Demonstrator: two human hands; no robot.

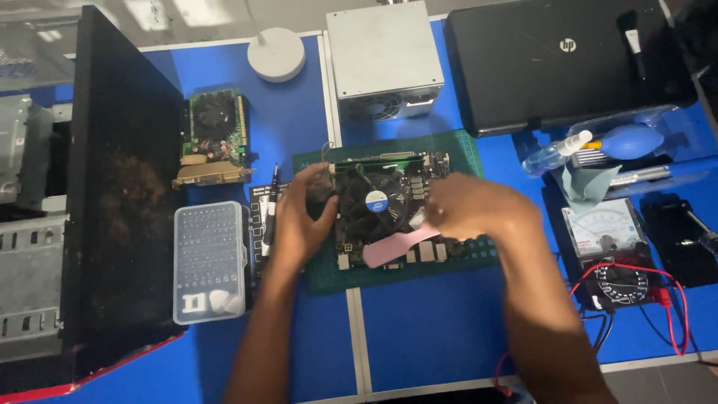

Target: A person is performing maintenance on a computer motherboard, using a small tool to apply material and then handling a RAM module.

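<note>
A dark motherboard (419,251) with a round black cooler fan (378,202) lies on a green cutting mat (464,150) in the middle of the blue table. My left hand (299,217) grips the board's left edge beside the fan. My right hand (475,206) is closed on a pink brush (396,247), whose handle points down-left over the board's lower part. The bristle end is hidden under my fingers.
An open black computer case (120,194) stands at left. Near it sit a clear screwdriver bit box (209,262) and a green graphics card (215,138). A grey power supply (381,56), closed black laptop (561,60), spray bottle (553,155), blue air blower (628,140) and multimeter (609,247) lie behind and right.
</note>
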